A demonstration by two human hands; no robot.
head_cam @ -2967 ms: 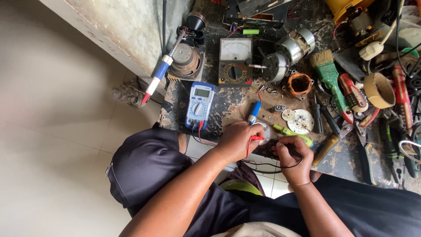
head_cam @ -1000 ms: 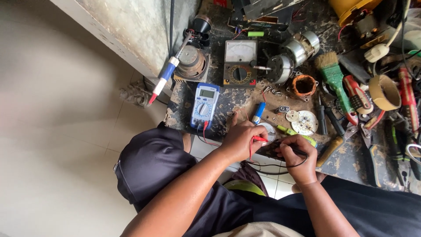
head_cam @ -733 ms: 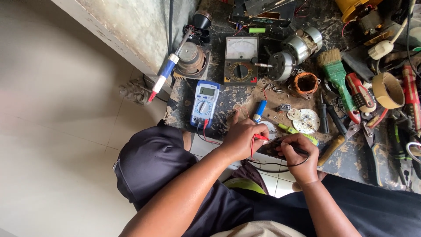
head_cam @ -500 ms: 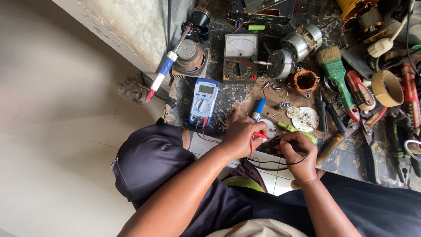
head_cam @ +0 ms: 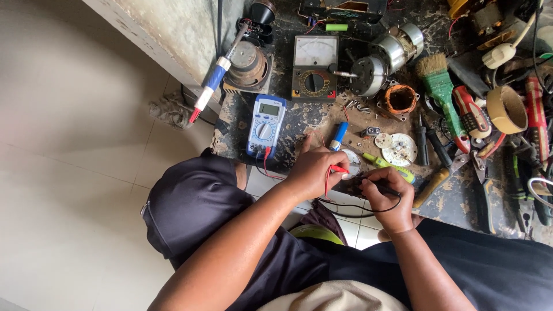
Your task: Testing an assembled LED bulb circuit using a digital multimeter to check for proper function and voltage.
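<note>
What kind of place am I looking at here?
Likely a small electrical repair bench: a digital multimeter, an analog meter, a motor, and hand tools crowd a grimy worktop above a tiled floor.

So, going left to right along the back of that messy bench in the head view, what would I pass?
Blue-and-white pen-shaped tool → blue digital multimeter → black analog meter → copper-wound coil → green-handled paintbrush → tape roll.

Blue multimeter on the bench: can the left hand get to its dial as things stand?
Probably yes, once freed. The blue multimeter lies just beyond the left hand with nothing between, but that hand's grip is on the red probe.
</note>
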